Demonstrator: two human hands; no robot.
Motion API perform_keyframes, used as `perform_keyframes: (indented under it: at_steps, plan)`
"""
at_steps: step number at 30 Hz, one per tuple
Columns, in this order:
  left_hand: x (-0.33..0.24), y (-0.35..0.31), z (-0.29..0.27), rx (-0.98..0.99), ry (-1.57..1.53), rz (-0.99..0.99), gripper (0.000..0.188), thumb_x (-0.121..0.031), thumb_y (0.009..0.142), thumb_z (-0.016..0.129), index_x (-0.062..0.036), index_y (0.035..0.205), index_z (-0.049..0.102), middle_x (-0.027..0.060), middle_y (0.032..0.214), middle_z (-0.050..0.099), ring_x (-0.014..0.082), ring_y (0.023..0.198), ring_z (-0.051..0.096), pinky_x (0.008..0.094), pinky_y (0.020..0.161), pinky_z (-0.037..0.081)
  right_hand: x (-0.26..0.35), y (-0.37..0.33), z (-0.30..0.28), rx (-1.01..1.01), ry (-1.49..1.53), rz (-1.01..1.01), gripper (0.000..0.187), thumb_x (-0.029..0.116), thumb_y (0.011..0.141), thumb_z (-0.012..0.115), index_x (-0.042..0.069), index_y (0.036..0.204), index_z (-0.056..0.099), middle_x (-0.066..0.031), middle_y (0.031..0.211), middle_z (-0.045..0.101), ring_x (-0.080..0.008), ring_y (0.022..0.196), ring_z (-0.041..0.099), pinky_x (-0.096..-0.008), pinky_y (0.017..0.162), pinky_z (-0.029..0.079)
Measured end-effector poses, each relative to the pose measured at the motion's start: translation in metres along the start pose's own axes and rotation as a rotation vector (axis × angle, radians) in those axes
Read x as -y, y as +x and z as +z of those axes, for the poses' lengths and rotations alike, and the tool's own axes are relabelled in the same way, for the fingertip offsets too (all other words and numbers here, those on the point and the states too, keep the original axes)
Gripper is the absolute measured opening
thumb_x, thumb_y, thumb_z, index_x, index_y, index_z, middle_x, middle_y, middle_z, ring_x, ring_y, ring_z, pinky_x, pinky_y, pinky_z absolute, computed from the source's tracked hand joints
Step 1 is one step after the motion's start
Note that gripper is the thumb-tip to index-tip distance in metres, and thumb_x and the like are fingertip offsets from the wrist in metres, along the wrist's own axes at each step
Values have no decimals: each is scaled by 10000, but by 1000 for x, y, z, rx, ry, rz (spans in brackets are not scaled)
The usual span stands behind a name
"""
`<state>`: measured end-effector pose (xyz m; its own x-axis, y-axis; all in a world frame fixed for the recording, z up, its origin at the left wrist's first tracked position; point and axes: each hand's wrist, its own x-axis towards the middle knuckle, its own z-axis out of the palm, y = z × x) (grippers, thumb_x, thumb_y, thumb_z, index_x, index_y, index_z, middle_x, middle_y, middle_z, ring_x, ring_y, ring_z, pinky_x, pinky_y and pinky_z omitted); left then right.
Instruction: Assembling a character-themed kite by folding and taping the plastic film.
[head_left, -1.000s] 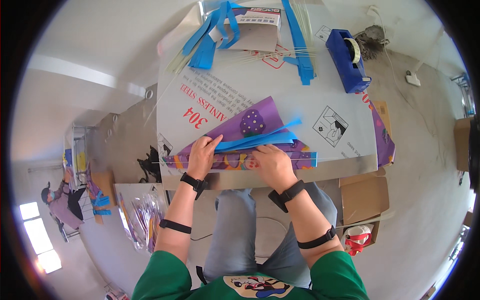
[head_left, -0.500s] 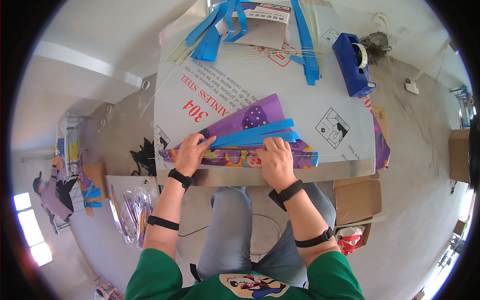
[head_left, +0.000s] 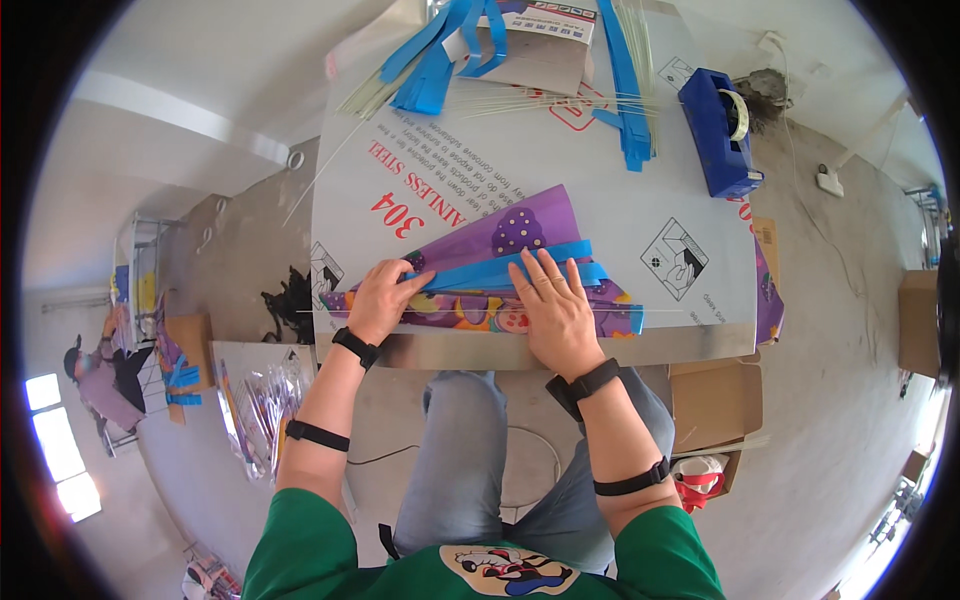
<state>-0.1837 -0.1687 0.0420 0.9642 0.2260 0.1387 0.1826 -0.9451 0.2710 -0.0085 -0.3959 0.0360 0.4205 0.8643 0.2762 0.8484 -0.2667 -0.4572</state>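
Uncurled since earlier: right hand [head_left: 558, 312], fingers wide over blue strips [head_left: 478, 273], long axis left-to-right on purple sheet [head_left: 516, 232]; left hand [head_left: 378, 299] at their left end, pinch impossible to tell.

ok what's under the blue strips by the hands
The purple patterned sheet shows along both sides of the blue strips, so they appear to lie on it. What is directly beneath them, or under the right hand, is covered from view.

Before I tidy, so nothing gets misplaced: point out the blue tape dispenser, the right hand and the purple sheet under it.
Blue tape dispenser [head_left: 711, 138]: head view, its body.
Right hand [head_left: 556, 318]: head view, back of the hand.
Purple sheet [head_left: 478, 246]: head view, its plain upper part.
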Motion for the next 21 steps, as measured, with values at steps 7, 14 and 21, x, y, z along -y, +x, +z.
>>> perform_keyframes:
  at_steps: [7, 14, 21]
  plan:
    - [4, -2, 1, -8, -43, -46, 397, 22, 722, 608, -162, 1067, 681, 75, 953, 543, 260, 919, 558, 358, 765, 499, -5, -5, 4, 46, -20, 33, 456, 57, 786, 554, 48, 1242, 554, -87, 1291, 542, -268, 1259, 450, -472, 1091, 277]
    - [5, -5, -9, 30, -8, -94, 347, -9, 755, 645, -145, 1072, 673, 84, 986, 540, 257, 938, 557, 366, 789, 503, -1, 0, 2, 19, 6, 19, 434, 57, 753, 580, 50, 1187, 590, -65, 1230, 576, -258, 1172, 499, -450, 1041, 335]
    - [-35, 0, -17, -9, 206, 46, 492, -106, 795, 646, -148, 1272, 531, 71, 1303, 489, 257, 1234, 456, 444, 1065, 349, -4, -3, 2, 14, -8, 24, 411, 52, 739, 589, 45, 1149, 608, -59, 1218, 578, -250, 1135, 506, -432, 1016, 362]
